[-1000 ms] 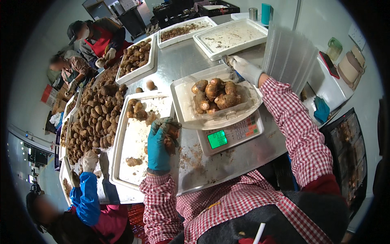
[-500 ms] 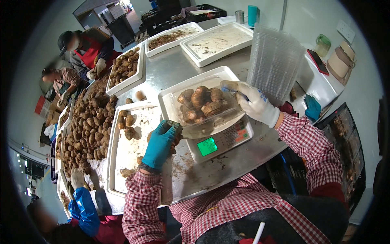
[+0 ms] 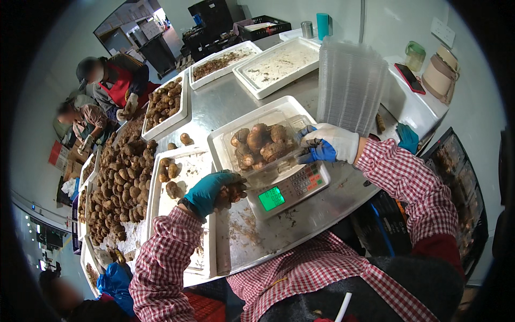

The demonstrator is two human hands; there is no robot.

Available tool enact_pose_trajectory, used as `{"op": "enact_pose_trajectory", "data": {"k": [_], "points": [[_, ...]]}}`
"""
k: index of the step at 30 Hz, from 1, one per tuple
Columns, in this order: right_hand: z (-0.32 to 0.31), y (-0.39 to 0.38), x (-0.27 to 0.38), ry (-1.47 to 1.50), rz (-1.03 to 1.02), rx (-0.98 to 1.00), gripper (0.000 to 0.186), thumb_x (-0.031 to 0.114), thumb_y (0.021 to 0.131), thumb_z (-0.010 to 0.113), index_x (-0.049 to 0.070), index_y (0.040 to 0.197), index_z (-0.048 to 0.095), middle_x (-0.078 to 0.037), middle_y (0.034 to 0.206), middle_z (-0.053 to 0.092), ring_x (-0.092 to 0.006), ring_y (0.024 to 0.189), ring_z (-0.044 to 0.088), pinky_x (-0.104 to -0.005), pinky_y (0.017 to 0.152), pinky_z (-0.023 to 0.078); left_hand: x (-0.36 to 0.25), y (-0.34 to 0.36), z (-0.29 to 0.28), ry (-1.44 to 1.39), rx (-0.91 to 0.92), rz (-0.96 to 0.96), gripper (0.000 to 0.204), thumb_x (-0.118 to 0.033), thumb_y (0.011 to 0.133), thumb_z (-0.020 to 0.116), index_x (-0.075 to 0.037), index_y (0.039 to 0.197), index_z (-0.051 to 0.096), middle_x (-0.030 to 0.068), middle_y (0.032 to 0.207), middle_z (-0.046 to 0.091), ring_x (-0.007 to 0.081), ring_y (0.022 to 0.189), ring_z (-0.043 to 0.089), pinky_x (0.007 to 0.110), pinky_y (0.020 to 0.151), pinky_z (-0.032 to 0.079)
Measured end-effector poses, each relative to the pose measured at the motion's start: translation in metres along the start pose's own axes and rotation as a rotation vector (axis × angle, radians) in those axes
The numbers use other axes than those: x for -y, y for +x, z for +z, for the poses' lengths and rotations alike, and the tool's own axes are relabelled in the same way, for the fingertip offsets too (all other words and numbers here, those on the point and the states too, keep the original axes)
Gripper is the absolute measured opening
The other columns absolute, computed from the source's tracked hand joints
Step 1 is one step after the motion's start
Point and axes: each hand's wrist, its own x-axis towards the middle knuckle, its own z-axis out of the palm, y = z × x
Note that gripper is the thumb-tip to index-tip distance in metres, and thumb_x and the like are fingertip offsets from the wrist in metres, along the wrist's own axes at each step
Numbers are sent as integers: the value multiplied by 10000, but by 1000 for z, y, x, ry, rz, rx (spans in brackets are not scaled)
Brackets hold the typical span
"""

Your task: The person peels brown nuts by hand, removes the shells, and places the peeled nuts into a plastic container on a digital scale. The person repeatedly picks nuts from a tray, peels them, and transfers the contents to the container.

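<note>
A clear plastic box (image 3: 256, 177) with several brown taro corms (image 3: 258, 138) sits in the white scale pan (image 3: 216, 140) of an electronic scale (image 3: 289, 191) with a lit green display. My right hand (image 3: 333, 144), in a white glove with blue fingers, is closed on the right edge of the box. Just left of the box's near corner is my left hand (image 3: 210, 192), in a teal glove. Its fingers curl around brown taro corms (image 3: 232, 193), partly hidden by the glove.
A white foam tray (image 3: 189, 172) with a few taros lies left of the scale, beyond it a large taro heap (image 3: 120, 180). Stacked clear boxes (image 3: 351, 86) stand behind right. More foam trays (image 3: 276, 64) line the back. Co-workers (image 3: 120, 80) are at the far left.
My right hand has turned and shifted to the box's right edge, its blue fingers now showing. My left hand has tilted and moved slightly lower, still with taro. The box sits more level.
</note>
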Motion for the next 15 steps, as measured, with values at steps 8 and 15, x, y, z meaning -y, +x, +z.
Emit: {"op": "enact_pose_trajectory", "data": {"k": [8, 15], "points": [[21, -46, -7, -340, -526, -185, 424, 109, 883, 600, 31, 1284, 488, -36, 934, 583, -98, 718, 581, -251, 595, 478, 12, -24, 52, -57, -182, 285, 168, -233, 964, 545, -75, 929, 589, 65, 780, 639, 95, 539, 516, 224, 438, 379], [51, -98, -69, -45, -734, -430, 536, 303, 922, 660, 55, 1362, 480, -63, 1325, 540, -172, 1204, 518, -352, 1016, 424, 11, -8, 183, -40, -56, 549, 112, -204, 964, 606, -123, 1042, 602, -4, 725, 601, 22, 469, 430, 166, 384, 299]]}}
